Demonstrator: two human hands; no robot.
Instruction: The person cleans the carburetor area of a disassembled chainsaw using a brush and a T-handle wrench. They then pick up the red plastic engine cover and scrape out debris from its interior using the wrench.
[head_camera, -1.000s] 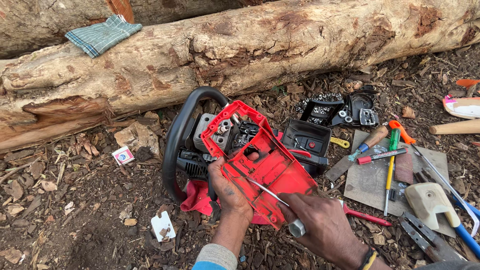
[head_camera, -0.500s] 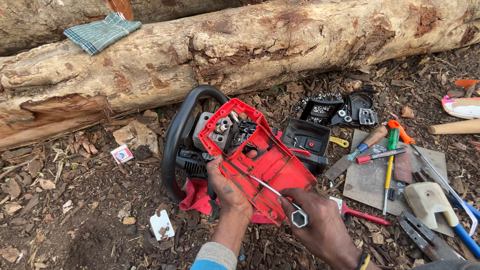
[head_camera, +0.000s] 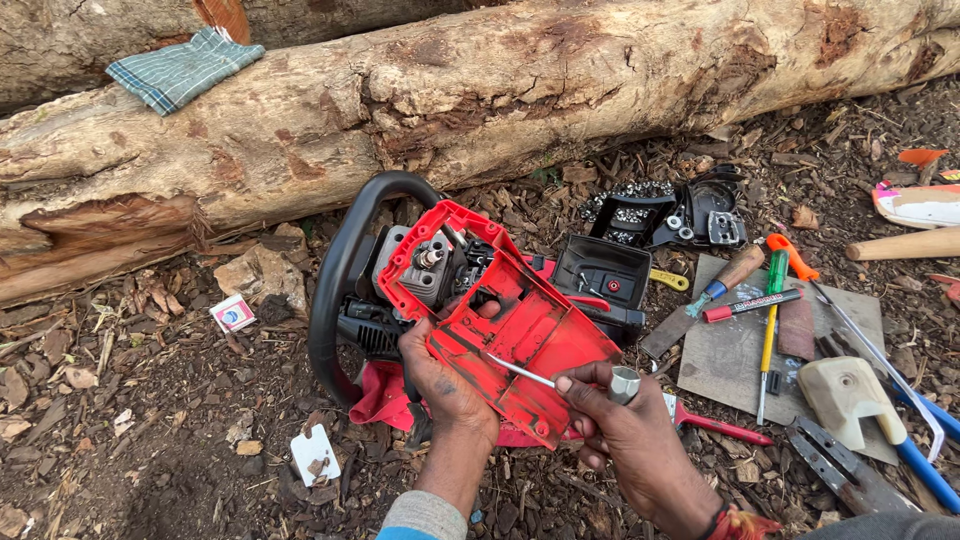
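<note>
The left hand (head_camera: 440, 370) grips the edge of the red chainsaw body (head_camera: 500, 320), lying on wood chips before the log (head_camera: 500, 100). The right hand (head_camera: 630, 440) pinches a socket wrench (head_camera: 560, 378), tip against the casing: a fastener looks in hand, needing steady turning

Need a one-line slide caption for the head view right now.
Left hand steadies a red chainsaw body on wood chips while right hand holds a thin metal tool to it.
</note>
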